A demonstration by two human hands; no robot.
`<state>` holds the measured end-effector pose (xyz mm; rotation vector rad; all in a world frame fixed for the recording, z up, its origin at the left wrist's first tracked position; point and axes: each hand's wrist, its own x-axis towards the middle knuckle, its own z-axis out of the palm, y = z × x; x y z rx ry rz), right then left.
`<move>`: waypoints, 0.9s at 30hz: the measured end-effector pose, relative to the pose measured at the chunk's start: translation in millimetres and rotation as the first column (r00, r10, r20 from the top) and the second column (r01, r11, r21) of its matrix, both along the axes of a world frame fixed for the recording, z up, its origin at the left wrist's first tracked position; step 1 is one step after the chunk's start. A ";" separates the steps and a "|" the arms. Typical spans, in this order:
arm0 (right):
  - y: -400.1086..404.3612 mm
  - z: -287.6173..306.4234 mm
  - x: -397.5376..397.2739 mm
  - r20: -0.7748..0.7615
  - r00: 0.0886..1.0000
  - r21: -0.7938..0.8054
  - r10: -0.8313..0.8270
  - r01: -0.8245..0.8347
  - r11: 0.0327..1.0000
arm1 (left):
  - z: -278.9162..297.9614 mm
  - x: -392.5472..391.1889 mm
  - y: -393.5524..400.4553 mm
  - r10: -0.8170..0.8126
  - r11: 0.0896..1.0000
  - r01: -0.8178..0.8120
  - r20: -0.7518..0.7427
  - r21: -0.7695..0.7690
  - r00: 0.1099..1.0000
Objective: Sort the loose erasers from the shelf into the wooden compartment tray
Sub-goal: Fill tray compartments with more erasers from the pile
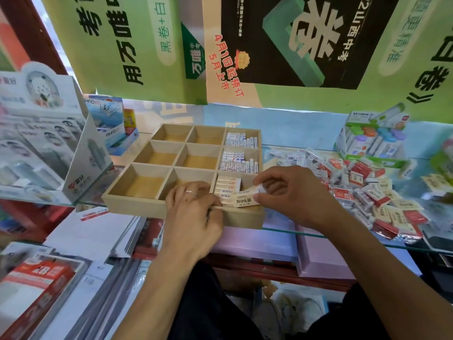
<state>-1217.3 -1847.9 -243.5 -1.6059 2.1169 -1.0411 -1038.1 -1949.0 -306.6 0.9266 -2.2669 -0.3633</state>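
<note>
A wooden compartment tray [137, 202] with nine cells sits on the glass shelf. Its right column holds erasers: white-and-blue ones [239, 139] in the two far cells, cream ones [226, 186] in the near cell. My right hand [291, 192] pinches a cream eraser [245, 200] over that near right cell. My left hand [193, 214] rests on the tray's front rim, fingertips curled against the cream erasers in the cell. A pile of loose erasers [362, 190], red, white and cream, lies on the shelf right of the tray.
A cardboard display box [41, 133] stands to the left of the tray, a smaller blue box [110, 121] behind it. Another display of colourful items [372, 136] stands at the back right. Posters hang behind. Stacked papers and boxes lie below the shelf [282, 231].
</note>
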 end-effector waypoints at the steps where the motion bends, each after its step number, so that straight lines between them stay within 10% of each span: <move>1: 1.2 0.5 1.2 -0.003 1.000 0.007 0.024 -0.024 1.000 | -0.6 -0.3 0.2 0.005 1.000 -0.004 0.032 -0.023 0.999; 17: -8.5 -12.8 9.3 0.116 0.987 -0.057 0.108 -0.102 0.993 | -2.9 -5.7 1.6 -0.181 0.983 0.183 -0.174 -0.007 0.968; 27: 2.7 -10.4 -10.9 0.062 0.997 -0.041 -0.041 0.043 0.998 | 22.6 -13.6 -12.5 -0.338 0.934 0.354 0.199 -0.051 0.920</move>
